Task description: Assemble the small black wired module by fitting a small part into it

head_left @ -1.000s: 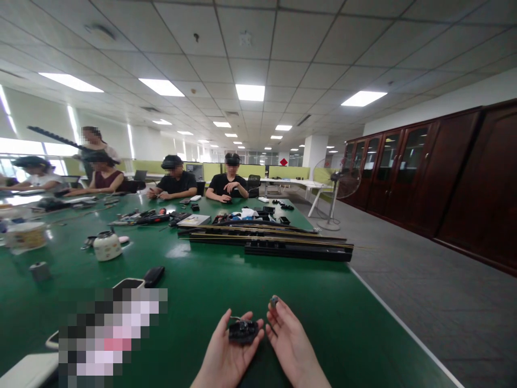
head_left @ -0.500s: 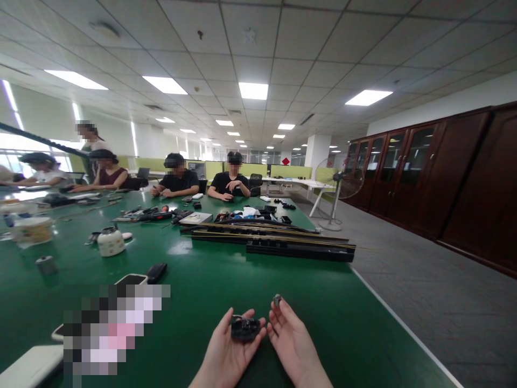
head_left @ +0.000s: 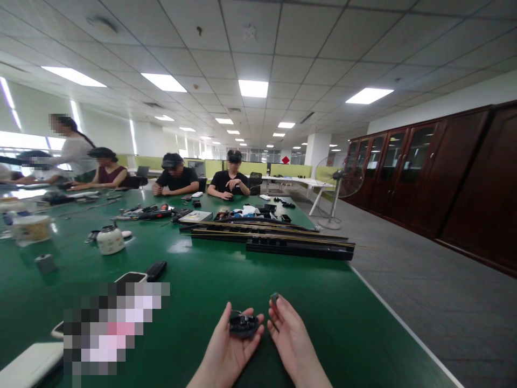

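Your left hand has a black part that looks like plastic, uneven on top with small shiny spots. The small piece at your right hand is dull grey; its material is too small to tell. Under both your hands, the green worktop is smooth and glossy. Beyond them lie smooth black rails with a low sheen and thin brass-coloured rods. Far to the right of your right hand, the cabinets look like polished dark wood.
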`<state>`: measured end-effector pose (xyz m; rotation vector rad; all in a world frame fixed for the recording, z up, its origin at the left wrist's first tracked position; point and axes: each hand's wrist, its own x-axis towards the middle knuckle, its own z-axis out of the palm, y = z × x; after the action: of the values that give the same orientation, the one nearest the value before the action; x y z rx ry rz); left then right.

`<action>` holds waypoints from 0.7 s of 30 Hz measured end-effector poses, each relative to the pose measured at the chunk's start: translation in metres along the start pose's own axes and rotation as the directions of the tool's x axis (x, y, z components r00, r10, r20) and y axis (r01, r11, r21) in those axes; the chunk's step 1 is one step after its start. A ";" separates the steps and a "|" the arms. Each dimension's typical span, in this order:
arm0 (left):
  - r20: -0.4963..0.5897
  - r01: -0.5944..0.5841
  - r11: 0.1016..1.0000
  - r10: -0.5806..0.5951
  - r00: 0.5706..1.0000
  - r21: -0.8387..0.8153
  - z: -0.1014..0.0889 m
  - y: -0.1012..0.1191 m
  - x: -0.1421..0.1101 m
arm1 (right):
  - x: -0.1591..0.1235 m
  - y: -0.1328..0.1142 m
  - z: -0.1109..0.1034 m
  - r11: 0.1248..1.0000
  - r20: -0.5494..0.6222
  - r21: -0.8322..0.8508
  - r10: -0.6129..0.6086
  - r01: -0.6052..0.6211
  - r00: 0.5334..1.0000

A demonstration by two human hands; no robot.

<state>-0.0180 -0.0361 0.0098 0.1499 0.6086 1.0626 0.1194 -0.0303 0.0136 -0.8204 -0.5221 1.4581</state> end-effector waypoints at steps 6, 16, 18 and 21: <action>-0.037 -0.040 0.998 0.041 0.998 0.051 0.002 -0.003 0.002 | -0.005 0.003 0.008 0.801 0.168 -0.457 -0.349 0.387 0.922; -0.037 -0.103 0.994 0.101 0.994 -0.034 0.002 -0.006 0.003 | -0.022 0.002 0.020 0.204 0.565 -0.778 -0.190 0.595 0.803; -0.060 -0.112 0.993 0.110 0.992 -0.025 0.002 -0.006 0.003 | -0.022 0.002 0.020 0.154 0.561 -0.798 -0.161 0.582 0.812; -0.060 -0.119 0.993 0.118 0.991 -0.023 0.003 -0.007 0.004 | -0.023 0.001 0.020 0.106 0.566 -0.805 -0.155 0.583 0.810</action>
<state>-0.0102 -0.0357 0.0081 0.1338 0.6442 1.1927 0.1020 -0.0497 0.0296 -1.2514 -1.9636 0.5658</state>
